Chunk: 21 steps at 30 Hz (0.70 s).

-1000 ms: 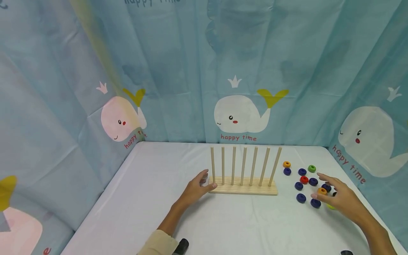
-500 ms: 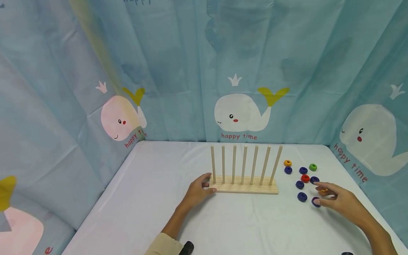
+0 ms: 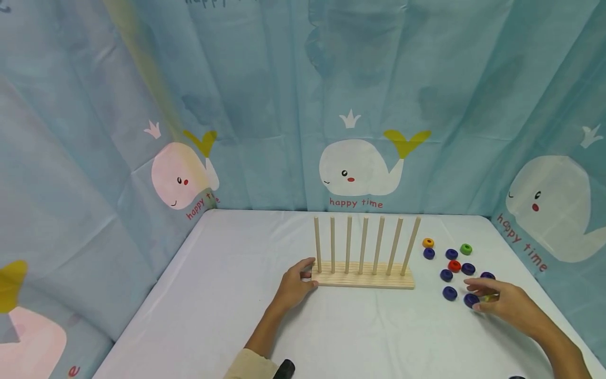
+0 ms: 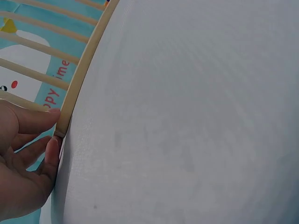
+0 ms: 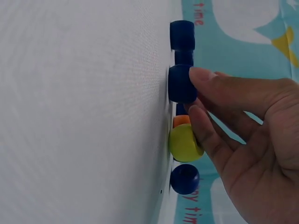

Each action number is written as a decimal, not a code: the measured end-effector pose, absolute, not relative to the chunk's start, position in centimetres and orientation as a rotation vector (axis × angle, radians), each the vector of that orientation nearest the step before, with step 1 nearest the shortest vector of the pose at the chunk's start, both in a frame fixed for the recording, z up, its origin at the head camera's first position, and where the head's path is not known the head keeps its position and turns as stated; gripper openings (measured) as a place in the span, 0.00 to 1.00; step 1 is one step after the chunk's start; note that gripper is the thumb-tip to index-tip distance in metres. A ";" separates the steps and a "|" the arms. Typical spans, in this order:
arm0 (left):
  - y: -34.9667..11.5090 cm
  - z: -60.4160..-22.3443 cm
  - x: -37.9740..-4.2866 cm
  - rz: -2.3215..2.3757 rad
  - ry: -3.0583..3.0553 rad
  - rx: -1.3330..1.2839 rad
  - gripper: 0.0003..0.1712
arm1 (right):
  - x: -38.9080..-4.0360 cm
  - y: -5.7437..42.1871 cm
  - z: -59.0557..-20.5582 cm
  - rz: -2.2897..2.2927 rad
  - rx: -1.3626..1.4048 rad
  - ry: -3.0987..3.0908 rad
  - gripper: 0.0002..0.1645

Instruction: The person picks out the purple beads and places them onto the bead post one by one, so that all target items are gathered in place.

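A pale wooden peg rack (image 3: 363, 279) with a row of upright pegs stands on the table. My left hand (image 3: 292, 289) grips its left end, thumb in front and fingers behind; the left wrist view shows the thumb and fingertips on the end of the base (image 4: 80, 74). On the right, my right hand (image 3: 508, 305) reaches over the beads with its fingers loosely bent. Its thumb tip is right at a dark blue bead (image 5: 182, 84), the index finger a little apart on the far side. A yellow-green bead (image 5: 184, 143) lies by the other fingers, partly covered by them.
More beads lie behind and left of the right hand: a red bead (image 3: 454, 266), a green bead (image 3: 466, 249), an orange bead (image 3: 428, 242) and several dark blue ones. A whale-print curtain (image 3: 265, 158) hangs behind and beside the white table (image 3: 213, 295).
My left hand has closed on the rack's left end. My right hand has come down among the beads, its thumb now at the nearest dark blue bead. The beads and rack stay put.
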State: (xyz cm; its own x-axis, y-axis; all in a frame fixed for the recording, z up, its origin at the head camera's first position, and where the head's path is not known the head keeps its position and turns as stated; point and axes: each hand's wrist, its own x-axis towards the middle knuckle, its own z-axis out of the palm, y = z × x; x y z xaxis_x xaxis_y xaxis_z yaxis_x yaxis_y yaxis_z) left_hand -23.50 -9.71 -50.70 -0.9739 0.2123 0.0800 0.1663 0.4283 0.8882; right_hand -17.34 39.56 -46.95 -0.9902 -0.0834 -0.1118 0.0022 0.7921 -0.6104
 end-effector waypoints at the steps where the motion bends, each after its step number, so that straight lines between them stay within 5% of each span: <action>1: -9.7 -50.7 -23.5 1.623 2.616 0.343 0.35 | -17.4 39.5 -47.0 -0.961 -0.063 2.846 0.34; 21: -9.8 -50.9 -23.6 1.657 2.606 0.308 0.35 | -17.2 39.2 -46.2 -0.864 -0.067 2.952 0.32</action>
